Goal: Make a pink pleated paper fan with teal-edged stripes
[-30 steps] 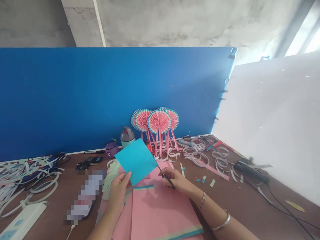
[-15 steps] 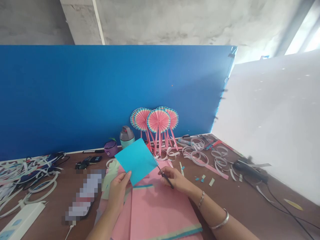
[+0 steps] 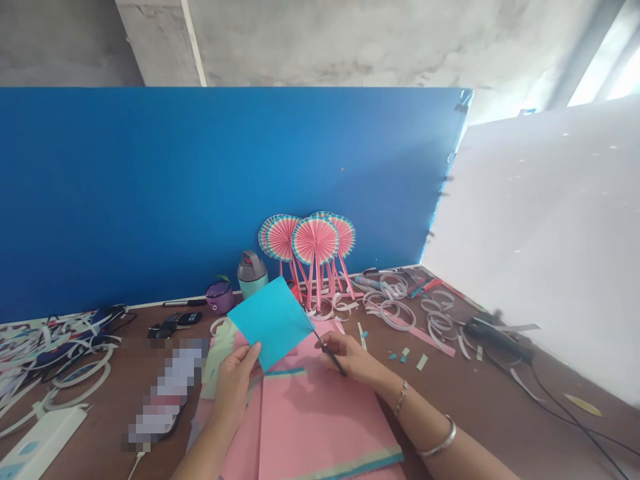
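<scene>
Fingers of the left hand (image 3: 235, 373) pinch one blue sheet (image 3: 270, 323) above pink paper (image 3: 325, 417); the right hand (image 3: 353, 359) grips one pair of scissors (image 3: 334, 360) at its right edge. Keeping sheet taut and blade along that edge should cut straightest. Beyond stand one flask (image 3: 251, 272), at least four fans (image 3: 315, 241).

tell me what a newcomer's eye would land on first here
Probably the bright blue sheet in the middle, gripped near its bottom corner by the left hand, with the scissors in the right hand at its right edge. Next would come the round pink fans, clustered behind it in front of the blue panel, and then the pink paper on the table below the hands.
</scene>
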Available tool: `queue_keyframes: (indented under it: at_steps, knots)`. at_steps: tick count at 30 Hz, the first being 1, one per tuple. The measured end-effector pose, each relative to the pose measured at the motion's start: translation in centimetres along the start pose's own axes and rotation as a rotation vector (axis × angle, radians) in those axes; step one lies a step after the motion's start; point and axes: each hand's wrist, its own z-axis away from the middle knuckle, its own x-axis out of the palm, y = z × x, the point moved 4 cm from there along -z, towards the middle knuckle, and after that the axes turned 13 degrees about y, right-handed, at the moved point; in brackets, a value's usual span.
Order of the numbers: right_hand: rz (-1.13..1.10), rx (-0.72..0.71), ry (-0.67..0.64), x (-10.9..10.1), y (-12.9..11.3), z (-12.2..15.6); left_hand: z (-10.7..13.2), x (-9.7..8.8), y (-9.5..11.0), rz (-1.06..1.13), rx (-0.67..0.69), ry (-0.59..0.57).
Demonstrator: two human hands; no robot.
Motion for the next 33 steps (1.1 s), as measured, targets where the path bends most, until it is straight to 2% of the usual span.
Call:
queue_keyframes:
  at_steps: [11,23,29,33]
  knots:
    - [-0.019,-0.023,0.024,-0.1,0.3,-0.1,-0.2,-0.2,-0.4,0.028,-0.052,-0.011]
    - [-0.053,-0.028,0.021,-0.1,0.8,-0.4,-0.7,-0.4,-1.1,0.034,-0.047,-0.003]
    - [-0.029,-0.024,0.044,-0.3,1.1,-0.5,-0.6,-0.2,-0.9,0.049,-0.062,-0.050]
    - [-0.032,-0.022,0.042,-0.3,1.3,-0.6,-0.8,-0.4,-1.2,0.028,-0.056,-0.029]
